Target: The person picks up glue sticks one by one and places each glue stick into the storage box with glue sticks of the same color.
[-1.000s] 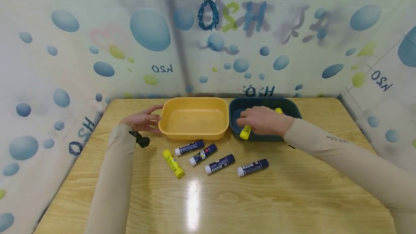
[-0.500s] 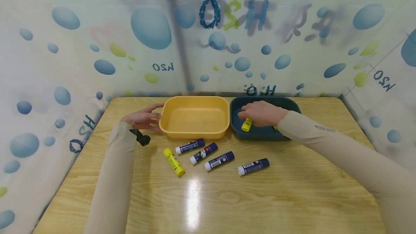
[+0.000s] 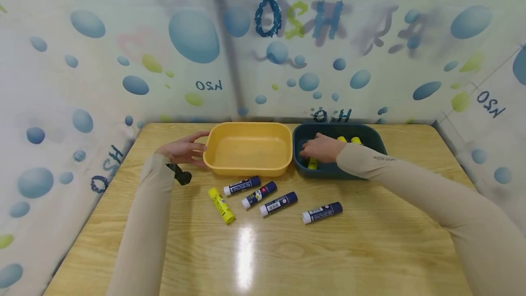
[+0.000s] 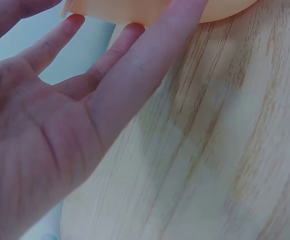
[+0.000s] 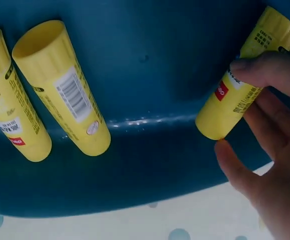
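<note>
Spotted wall [image 3: 259, 74] bhd wood tbl [image 3: 296, 255]

Yellow glue sticks [image 3: 221, 206], navy glue sticks [image 3: 278, 204] (white-ended), orange-yellow bin [image 3: 251, 150], dark teal bin [image 5: 150, 80], blue-and-green-spotted wall [image 3: 252, 74]

The left arm [image 3: 145, 227], sleeved to the wrist, reaches nearly straight forward; the left hand [image 3: 181, 150] has its fingers [image 4: 50, 47] spread and only lightly bent. The right arm [image 3: 427, 198] slants in from the lower right, bent at the elbow; the right hand [image 3: 322, 148], back upward, curls in a grip. The 2 hands are well apart.
</note>
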Demonstrator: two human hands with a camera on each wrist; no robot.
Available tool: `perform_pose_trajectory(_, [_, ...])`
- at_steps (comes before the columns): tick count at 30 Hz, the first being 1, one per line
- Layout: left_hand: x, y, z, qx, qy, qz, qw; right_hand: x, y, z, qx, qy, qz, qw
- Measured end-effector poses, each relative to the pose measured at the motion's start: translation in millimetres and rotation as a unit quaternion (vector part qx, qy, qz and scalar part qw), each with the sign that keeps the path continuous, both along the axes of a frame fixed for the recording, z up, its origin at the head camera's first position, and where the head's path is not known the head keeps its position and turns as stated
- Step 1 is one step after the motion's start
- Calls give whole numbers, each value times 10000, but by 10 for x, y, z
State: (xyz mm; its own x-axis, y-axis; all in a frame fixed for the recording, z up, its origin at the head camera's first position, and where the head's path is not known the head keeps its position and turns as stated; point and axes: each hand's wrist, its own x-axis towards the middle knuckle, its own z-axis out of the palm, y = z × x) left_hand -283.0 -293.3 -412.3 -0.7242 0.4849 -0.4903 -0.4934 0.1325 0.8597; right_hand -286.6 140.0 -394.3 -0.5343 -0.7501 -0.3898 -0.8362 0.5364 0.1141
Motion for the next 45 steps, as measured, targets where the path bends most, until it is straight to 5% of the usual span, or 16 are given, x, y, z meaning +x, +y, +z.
perform_pose_trajectory(10, [21, 36, 24, -35, 17, 7, 10000, 0, 2, -43, -182, 30, 238, 9995])
perform_pose_trajectory(27, [26, 16, 16, -44, 65, 19, 10000, 214, 64, 325, -1036, 448, 430, 9927])
perform_pose_trajectory(38, [32, 28, 22, -74, 126, 29, 9999, 350, -52, 498, -1474, 329, 593, 9868])
perform_pose_trajectory(45, [32, 23, 14, -111, 124, 76, 9998, 466, -153, 596, -2088, 486, 892, 9727])
